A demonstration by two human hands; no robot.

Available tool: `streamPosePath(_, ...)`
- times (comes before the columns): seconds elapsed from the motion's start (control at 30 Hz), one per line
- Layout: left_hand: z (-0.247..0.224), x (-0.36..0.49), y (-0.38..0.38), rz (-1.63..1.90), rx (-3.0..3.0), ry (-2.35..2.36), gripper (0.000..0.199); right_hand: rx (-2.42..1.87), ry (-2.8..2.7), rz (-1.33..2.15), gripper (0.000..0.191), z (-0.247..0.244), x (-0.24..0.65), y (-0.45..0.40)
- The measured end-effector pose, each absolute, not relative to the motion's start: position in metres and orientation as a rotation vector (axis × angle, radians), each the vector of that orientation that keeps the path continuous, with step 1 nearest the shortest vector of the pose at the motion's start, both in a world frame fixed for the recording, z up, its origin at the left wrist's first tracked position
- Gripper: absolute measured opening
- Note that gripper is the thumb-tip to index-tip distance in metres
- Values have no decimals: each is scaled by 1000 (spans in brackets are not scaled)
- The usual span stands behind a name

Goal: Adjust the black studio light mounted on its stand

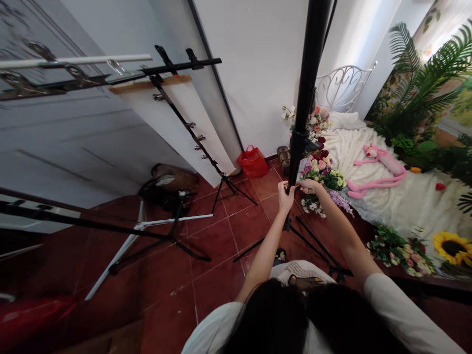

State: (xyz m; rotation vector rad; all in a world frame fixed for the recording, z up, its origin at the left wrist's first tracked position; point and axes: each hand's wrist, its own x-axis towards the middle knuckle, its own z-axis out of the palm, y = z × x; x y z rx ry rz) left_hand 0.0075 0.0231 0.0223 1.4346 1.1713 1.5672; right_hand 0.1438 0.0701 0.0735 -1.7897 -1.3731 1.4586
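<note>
A black light stand (303, 98) rises in front of me, its pole running up out of view and its tripod legs (313, 241) spread on the floor. My left hand (285, 196) is closed around the lower pole. On the pole's right side, the fingers of my right hand (309, 186) are pinched at a small dark knob, mostly hidden by them. Higher up, a black collar with a clamp lever (311, 144) sits on the pole, apart from both hands.
Left stand a backdrop frame with metal clips (77, 76), a white board (184, 123) and splayed tripod legs (147, 231). A red bag (253, 162) rests by the wall. Artificial flowers (320, 169) edge a white-covered bed (391, 206) holding a pink plush toy (383, 160).
</note>
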Motion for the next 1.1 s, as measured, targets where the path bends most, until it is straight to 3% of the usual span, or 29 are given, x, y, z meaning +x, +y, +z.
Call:
streamPosePath(0.23, -22, 3, -6, 1475, 1394, 1370, 44, -1564, -853, 1676, 26, 19, 184, -37)
streamPosePath(0.4, -92, 21, -59, 1162, 1059, 1607, 56, -1491, -491, 1516, 22, -25, 219, -137)
streamPosePath(0.5, -112, 57, -86, 880, 1118, 1412, 55, -1437, -219, 1386, 23, -35, 231, -192)
streamPosePath(0.63, -94, 129, -113, 596, 1343, 879, 46, -1349, 100, 1157, 22, -30, 241, -256)
streamPosePath(0.87, -6, 254, -193, 310, 1527, 161, 42, -971, 348, 806, 32, 1, 255, -365)
streamPosePath(1.1, 20, 295, -264, 161, 1439, 54, 46, -795, 291, 783, 33, 27, 256, -399)
